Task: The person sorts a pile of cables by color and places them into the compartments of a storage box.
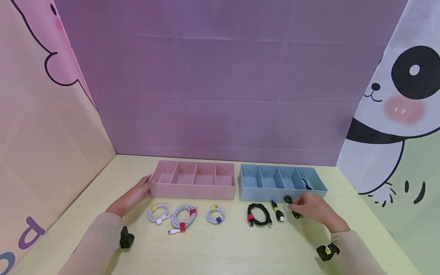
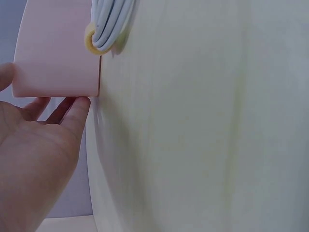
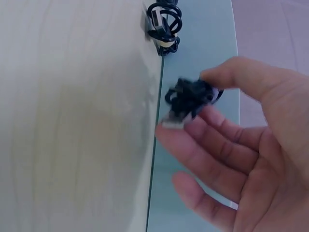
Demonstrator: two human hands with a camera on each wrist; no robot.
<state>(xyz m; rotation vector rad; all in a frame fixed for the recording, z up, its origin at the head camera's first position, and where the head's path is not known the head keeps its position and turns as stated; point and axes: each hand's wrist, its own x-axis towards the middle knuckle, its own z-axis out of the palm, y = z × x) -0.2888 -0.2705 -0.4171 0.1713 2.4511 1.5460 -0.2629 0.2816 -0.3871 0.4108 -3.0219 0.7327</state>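
In the head view, your right grip (image 1: 314,208) pinches a small black cable (image 1: 288,199) at the front of the blue box (image 1: 256,194); that low wall could catch it if you lift too little. A short cable (image 1: 277,211) sits just beside it on the bench (image 1: 223,256), close enough for a stray loop to snag, and a dark cord (image 1: 307,185) in the rightmost compartment could tangle with anything laid on top. Your left grip (image 1: 139,190) is at the outer end of the pink box (image 1: 197,191); push too hard and you might drive it into its blue neighbour across the narrow gap. In the left wrist view, your thumb is at its rim and your fingertips meet the end wall, a hold on one corner only, so a careless tug could swing the front into the nearby white cable (image 2: 113,21). In the right wrist view, thumb and fingers hold the blurred bundle with its silver plug (image 3: 173,121) poking out; a loosened pinch would likely drop it.
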